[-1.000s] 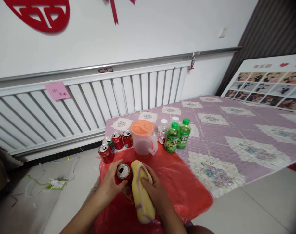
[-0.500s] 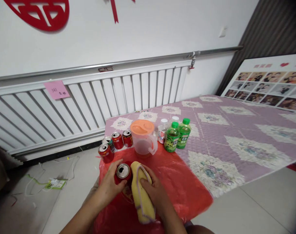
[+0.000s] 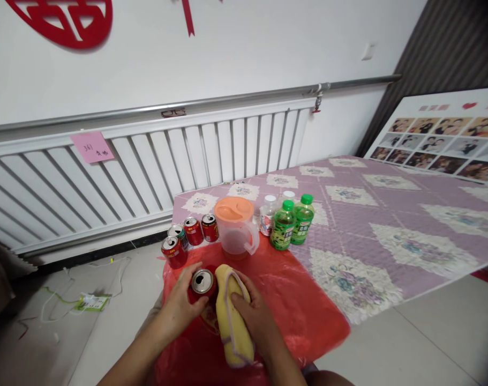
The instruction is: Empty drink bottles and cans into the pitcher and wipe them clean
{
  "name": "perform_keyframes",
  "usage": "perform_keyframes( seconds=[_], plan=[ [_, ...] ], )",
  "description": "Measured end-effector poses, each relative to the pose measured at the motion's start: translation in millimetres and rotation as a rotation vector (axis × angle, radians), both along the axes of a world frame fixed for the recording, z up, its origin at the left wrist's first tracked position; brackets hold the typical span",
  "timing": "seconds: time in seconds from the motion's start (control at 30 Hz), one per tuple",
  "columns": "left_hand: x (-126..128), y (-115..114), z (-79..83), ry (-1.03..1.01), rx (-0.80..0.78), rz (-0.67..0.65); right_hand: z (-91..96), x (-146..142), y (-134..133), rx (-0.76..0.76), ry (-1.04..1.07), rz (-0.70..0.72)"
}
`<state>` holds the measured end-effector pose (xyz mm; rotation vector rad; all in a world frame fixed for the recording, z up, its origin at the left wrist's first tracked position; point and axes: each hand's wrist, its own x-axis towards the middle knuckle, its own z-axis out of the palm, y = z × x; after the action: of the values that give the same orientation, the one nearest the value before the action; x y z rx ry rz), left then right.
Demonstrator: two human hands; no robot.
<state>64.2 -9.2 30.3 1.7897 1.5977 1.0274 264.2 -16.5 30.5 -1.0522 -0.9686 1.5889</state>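
Note:
My left hand (image 3: 186, 300) is wrapped round an opened red drink can (image 3: 203, 282), its top facing up. A folded yellow cloth (image 3: 232, 316) with a pale purple edge is gripped in my right hand (image 3: 249, 313), close beside the can's right side. Whether cloth and can touch I cannot tell. Both hands are above a red plastic sheet (image 3: 292, 300) spread at the table's near corner. Just beyond stands a clear pitcher (image 3: 233, 236) with an orange lid. Several opened cans, including a red can (image 3: 174, 253), stand to its left.
Right of the pitcher stand two green-capped bottles of green drink (image 3: 283, 228) and two white-capped clear bottles (image 3: 267, 217). A floral tablecloth (image 3: 348, 214) covers the table. Behind it runs a white radiator (image 3: 211, 155). A photo board (image 3: 440, 134) leans at the far right.
Hardly anything differs. The lower end of the yellow cloth has shifted very slightly left; the can and both hands keep their places.

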Motion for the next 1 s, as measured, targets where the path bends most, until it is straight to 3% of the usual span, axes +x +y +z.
perform_keyframes(
  seconds=[0.63,1.0],
  plan=[
    [0.2,0.4,14.0,0.011,-0.066,-0.088,-0.1,0.8,-1.1,0.022,0.048,-0.012],
    [-1.5,0.1,9.5,-0.012,-0.053,-0.106,-4.3,2.2,2.9,0.000,-0.038,0.020]
  ],
)
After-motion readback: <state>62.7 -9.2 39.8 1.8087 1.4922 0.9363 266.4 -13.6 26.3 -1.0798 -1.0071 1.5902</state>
